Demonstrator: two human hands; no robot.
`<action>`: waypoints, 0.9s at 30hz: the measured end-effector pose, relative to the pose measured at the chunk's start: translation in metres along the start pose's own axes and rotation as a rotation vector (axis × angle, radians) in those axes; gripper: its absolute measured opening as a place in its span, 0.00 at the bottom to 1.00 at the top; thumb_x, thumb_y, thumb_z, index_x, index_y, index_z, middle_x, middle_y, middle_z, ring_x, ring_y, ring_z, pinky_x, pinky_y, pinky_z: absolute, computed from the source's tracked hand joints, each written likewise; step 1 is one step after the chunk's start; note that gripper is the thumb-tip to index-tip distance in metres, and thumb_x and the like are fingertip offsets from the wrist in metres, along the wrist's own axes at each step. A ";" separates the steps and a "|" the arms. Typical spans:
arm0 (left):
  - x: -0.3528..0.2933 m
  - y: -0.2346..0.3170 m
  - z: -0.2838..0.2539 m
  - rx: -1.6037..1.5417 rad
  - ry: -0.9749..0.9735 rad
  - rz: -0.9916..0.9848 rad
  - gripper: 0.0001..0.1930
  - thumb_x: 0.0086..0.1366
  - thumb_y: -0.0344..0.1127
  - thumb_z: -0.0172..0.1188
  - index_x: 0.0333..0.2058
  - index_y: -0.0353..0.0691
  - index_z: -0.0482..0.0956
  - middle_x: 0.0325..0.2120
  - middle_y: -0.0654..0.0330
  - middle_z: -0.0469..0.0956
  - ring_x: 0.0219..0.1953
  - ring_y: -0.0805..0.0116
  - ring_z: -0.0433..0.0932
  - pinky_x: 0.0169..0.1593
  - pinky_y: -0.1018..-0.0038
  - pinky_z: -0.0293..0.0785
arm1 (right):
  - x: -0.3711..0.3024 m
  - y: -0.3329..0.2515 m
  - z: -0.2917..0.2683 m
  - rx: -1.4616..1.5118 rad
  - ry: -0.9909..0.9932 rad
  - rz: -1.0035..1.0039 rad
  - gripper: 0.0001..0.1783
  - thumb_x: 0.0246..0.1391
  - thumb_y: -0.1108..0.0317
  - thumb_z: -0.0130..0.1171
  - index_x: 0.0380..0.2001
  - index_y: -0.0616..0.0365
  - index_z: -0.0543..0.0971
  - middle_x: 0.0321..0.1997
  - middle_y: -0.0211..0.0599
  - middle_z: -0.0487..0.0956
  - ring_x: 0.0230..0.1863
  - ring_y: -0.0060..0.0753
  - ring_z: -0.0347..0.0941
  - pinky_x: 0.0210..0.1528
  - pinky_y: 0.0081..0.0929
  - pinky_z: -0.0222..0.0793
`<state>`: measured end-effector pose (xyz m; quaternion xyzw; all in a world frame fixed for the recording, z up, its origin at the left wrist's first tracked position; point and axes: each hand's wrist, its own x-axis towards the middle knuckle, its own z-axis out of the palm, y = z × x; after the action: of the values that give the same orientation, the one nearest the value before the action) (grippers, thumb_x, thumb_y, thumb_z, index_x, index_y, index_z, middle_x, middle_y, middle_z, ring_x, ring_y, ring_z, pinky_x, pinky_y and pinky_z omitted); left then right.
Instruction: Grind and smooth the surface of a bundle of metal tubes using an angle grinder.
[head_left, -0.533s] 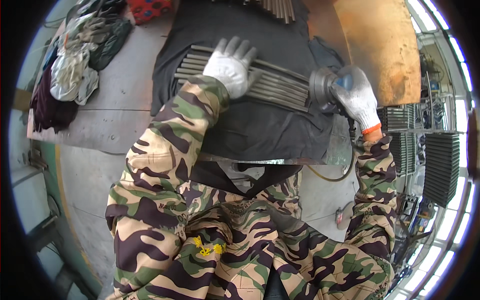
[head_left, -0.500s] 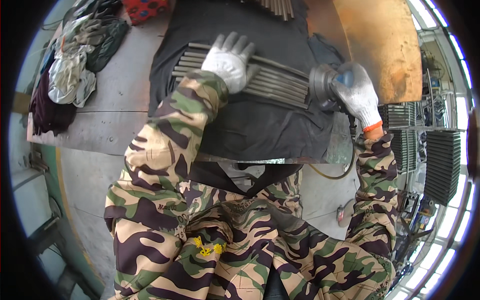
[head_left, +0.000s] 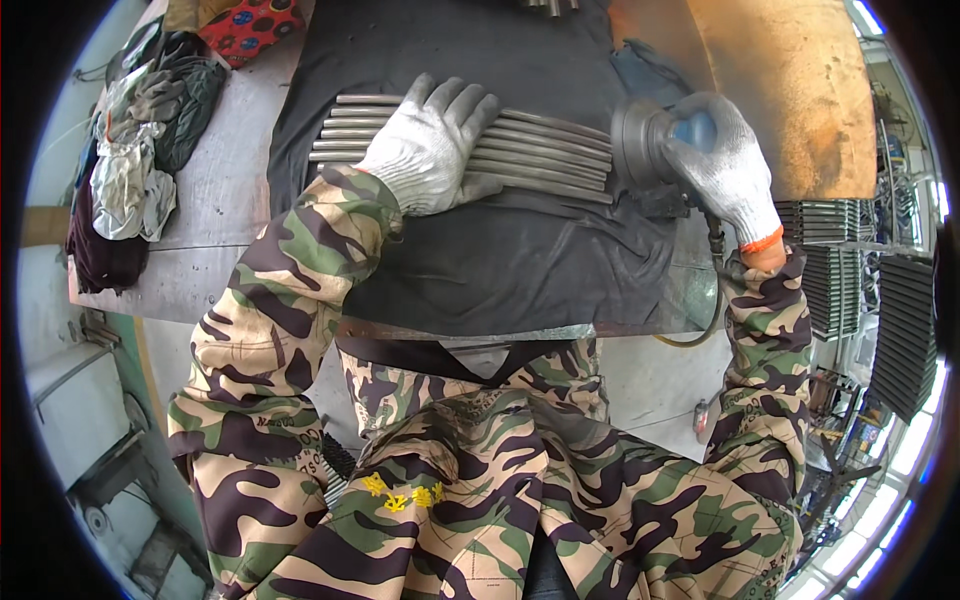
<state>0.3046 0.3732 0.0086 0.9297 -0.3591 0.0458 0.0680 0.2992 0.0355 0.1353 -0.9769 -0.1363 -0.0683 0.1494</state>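
Several grey metal rods (head_left: 550, 160) lie side by side on a black cloth (head_left: 480, 275). My left hand (head_left: 430, 150), in a white glove with grey fingers, rests flat across them with its fingers stretched out. My right hand (head_left: 730, 165), gloved the same way with an orange cuff, is wrapped round a handheld sander (head_left: 632, 145) with a round grey head and a blue body. The sander's head is at the right ends of the rods; whether it touches them I cannot tell. My palm hides part of its body.
A hose (head_left: 716, 290) hangs from the sander past the table edge. Crumpled rags and gloves (head_left: 130, 170) are heaped at the left, near a red patterned cloth (head_left: 250, 30). More rods (head_left: 550, 6) lie at the far edge. An orange-brown board (head_left: 800, 100) stands far right, above stacked dark bars (head_left: 830, 285).
My left hand now lies further left and slightly lower in the view, still flat on the rods. The sander stays by their right ends in my right hand. The whole view has shifted a little.
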 end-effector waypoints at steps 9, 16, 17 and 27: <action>0.011 -0.009 -0.003 -0.018 0.019 -0.228 0.42 0.68 0.62 0.58 0.67 0.31 0.66 0.67 0.39 0.69 0.72 0.39 0.64 0.76 0.46 0.52 | 0.002 0.000 -0.010 0.039 -0.071 0.092 0.23 0.50 0.56 0.71 0.48 0.52 0.81 0.48 0.43 0.82 0.49 0.50 0.81 0.53 0.43 0.77; 0.016 -0.016 0.017 -0.008 0.314 -0.145 0.33 0.64 0.55 0.64 0.57 0.35 0.74 0.55 0.46 0.77 0.62 0.45 0.73 0.66 0.49 0.63 | 0.014 -0.029 0.018 -0.029 -0.187 0.126 0.28 0.49 0.49 0.69 0.52 0.50 0.82 0.53 0.49 0.81 0.54 0.54 0.81 0.58 0.43 0.77; 0.014 -0.019 0.014 -0.027 0.242 -0.208 0.33 0.70 0.54 0.58 0.64 0.33 0.72 0.64 0.42 0.73 0.69 0.41 0.67 0.72 0.48 0.58 | 0.019 -0.042 0.023 -0.073 -0.193 0.118 0.27 0.50 0.48 0.68 0.51 0.50 0.82 0.53 0.48 0.81 0.54 0.54 0.81 0.58 0.44 0.77; 0.034 -0.026 0.018 -0.026 0.277 -0.291 0.29 0.71 0.52 0.57 0.60 0.35 0.74 0.60 0.45 0.75 0.67 0.44 0.69 0.70 0.50 0.61 | 0.037 -0.042 0.056 -0.246 -0.190 0.024 0.24 0.51 0.50 0.68 0.48 0.51 0.82 0.52 0.46 0.82 0.53 0.53 0.80 0.55 0.44 0.77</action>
<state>0.3480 0.3670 -0.0071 0.9557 -0.2085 0.1581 0.1347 0.3272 0.1008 0.0999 -0.9915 -0.1285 0.0099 0.0157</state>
